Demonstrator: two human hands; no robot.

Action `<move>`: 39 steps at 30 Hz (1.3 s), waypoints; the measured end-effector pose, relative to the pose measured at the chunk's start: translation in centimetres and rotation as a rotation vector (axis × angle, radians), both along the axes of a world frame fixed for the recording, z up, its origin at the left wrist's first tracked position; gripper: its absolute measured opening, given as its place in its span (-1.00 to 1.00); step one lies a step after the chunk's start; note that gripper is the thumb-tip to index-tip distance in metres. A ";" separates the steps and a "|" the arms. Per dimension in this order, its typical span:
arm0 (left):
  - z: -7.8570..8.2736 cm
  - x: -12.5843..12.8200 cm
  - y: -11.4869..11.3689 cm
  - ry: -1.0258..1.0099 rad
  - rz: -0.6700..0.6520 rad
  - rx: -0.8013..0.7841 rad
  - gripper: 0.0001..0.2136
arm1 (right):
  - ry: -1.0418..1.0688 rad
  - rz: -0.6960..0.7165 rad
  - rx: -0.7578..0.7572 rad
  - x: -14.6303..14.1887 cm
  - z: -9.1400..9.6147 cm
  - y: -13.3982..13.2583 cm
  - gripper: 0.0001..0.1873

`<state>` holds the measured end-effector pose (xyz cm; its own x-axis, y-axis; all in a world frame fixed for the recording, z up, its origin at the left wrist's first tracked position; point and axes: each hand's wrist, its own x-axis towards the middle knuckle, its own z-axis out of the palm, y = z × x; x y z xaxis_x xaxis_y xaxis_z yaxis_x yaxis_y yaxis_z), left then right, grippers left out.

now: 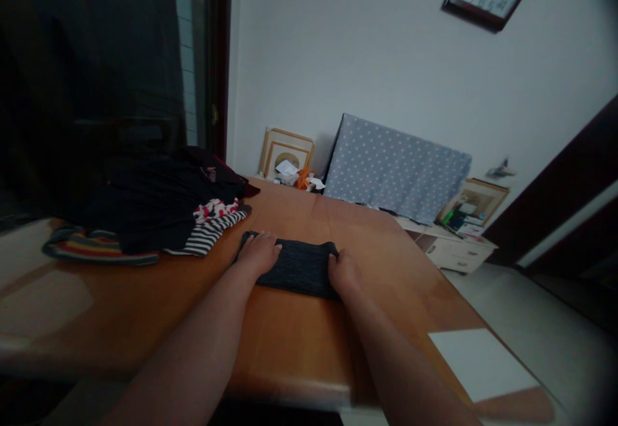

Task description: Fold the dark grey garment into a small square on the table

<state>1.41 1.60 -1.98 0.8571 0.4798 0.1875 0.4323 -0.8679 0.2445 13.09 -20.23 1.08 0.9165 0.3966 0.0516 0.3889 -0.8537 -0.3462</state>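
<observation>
Folded dark grey fabric (297, 268), a flat, heathered oblong, is positioned centrally on a wooden bench (299, 355), apparently kept square by being braced from both ends. Left grip (258, 253): laid open and flat across one end, nothing pinched. Right grip (344, 274): set against the opposite end; whether it is closed on the fabric cannot be told. A heap of dark garments (159, 204), a black-and-white striped garment (212, 230) and a rainbow-striped cloth (96, 250) are set aside to the left, seemingly leaving working room. A white sheet (483, 363) is laid at the bench's right corner.
</observation>
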 end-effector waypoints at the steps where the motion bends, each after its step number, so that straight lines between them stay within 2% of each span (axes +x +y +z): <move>1: 0.1 0.0 -0.2 0.007 -0.002 -0.005 -0.51 | 0.002 -0.015 0.010 0.1 0.0 -0.2 -0.58; 6: 1.1 -0.1 -2.5 0.044 -0.034 -0.008 -0.40 | -0.003 -0.046 0.019 1.5 -0.2 -2.3 -0.62; 11: 1.5 0.1 -5.3 0.089 -0.174 -0.011 -0.33 | -0.020 -0.060 0.015 4.2 -0.3 -6.2 -0.64; 14: 1.1 0.4 -6.0 0.125 -0.245 -0.016 -0.32 | -0.010 -0.069 0.016 5.4 -0.8 -8.4 -0.63; 17: 0.9 0.5 -6.1 0.139 -0.228 -0.016 -0.29 | -0.051 -0.104 0.046 5.6 -1.0 -9.7 -0.59; 20: 1.2 0.5 -6.3 0.085 -0.207 0.018 -0.31 | -0.170 -0.071 0.089 4.7 -0.6 -10.0 -0.59; 23: 1.5 0.5 -6.6 0.015 -0.250 0.057 -0.36 | -0.254 0.111 0.094 3.6 -0.2 -9.2 -0.55; 25: 1.5 0.6 -6.8 0.033 -0.271 0.049 -0.36 | -0.244 0.242 0.043 3.1 -0.4 -8.6 -0.49; 27: 1.3 0.8 -6.8 0.083 -0.256 0.022 -0.34 | -0.193 0.315 -0.039 2.8 -0.9 -8.2 -0.41; 30: 0.9 1.0 -6.5 0.134 -0.224 -0.012 -0.29 | -0.089 0.324 -0.135 2.9 -2.1 -8.2 -0.29; 33: 0.7 1.1 -6.2 0.155 -0.219 -0.029 -0.27 | -0.047 0.315 -0.150 2.9 -3.0 -8.6 -0.24; 39: 0.9 1.0 -6.1 0.177 -0.212 -0.034 -0.25 | -0.051 0.318 -0.116 2.8 -2.9 -8.6 -0.26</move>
